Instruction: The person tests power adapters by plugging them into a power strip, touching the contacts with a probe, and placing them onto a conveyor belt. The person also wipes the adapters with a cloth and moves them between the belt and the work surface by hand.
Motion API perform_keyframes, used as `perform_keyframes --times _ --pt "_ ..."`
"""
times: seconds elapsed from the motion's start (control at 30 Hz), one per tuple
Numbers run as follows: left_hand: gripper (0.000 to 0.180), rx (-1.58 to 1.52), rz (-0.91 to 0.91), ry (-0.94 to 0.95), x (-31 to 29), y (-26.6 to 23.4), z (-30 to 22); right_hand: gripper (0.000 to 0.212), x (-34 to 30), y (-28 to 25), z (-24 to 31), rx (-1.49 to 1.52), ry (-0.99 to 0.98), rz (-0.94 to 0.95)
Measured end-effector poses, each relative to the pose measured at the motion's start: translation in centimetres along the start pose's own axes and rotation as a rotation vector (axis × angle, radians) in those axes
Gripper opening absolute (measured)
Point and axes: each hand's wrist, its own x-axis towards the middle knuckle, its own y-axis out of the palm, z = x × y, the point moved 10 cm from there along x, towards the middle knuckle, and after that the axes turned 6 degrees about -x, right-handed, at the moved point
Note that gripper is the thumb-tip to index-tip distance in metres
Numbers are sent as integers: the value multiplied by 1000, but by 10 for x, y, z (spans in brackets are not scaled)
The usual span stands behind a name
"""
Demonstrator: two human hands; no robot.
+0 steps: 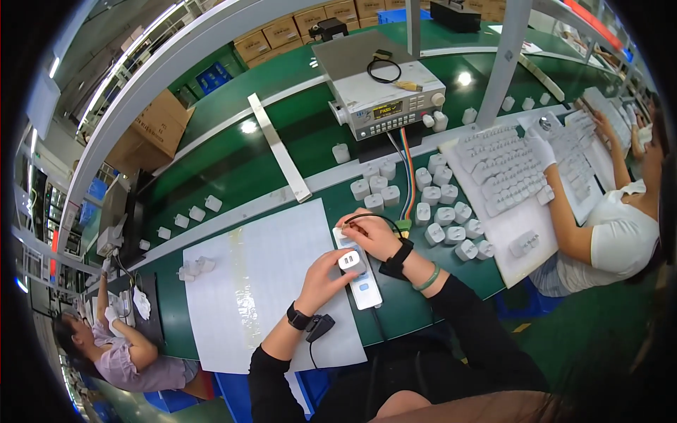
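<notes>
My left hand [326, 280] is closed round a white USB charger [350, 263], its two-port face turned up. The charger is held over a white power strip [367, 296] with blue sockets. Just beyond it, my right hand [371, 234] pinches the end of a thin black cable [374, 216] at the strip's far end. The cable arcs back over the hand toward the wrist; its connector is hidden by the fingers. A white sheet [282, 282] with a strip of clear tape lies left of the strip.
Several white chargers [450, 215] stand right of my hands. A tester [388, 106] with a lit screen and ribbon cable sits beyond. Co-workers sit at left [134, 352] and right [599, 211], the right one beside a charger-filled tray [504, 166]. A white bar [278, 148] crosses the green line.
</notes>
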Motion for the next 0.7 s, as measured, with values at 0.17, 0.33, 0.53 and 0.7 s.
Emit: perform_keyframes --times 0.17,0.33,0.53,0.7 --pt "41 266 38 236 0 15 -23 20 -2 -4 4 -49 -92 -38" --pt "45 348 62 236 -6 28 -7 19 -3 -7 0 -39 -60 -34" --pt "51 -136 242 98 4 18 4 19 -3 -6 5 -87 -70 -14" --pt "50 -190 -152 167 35 -27 9 18 0 -7 16 -106 -132 1"
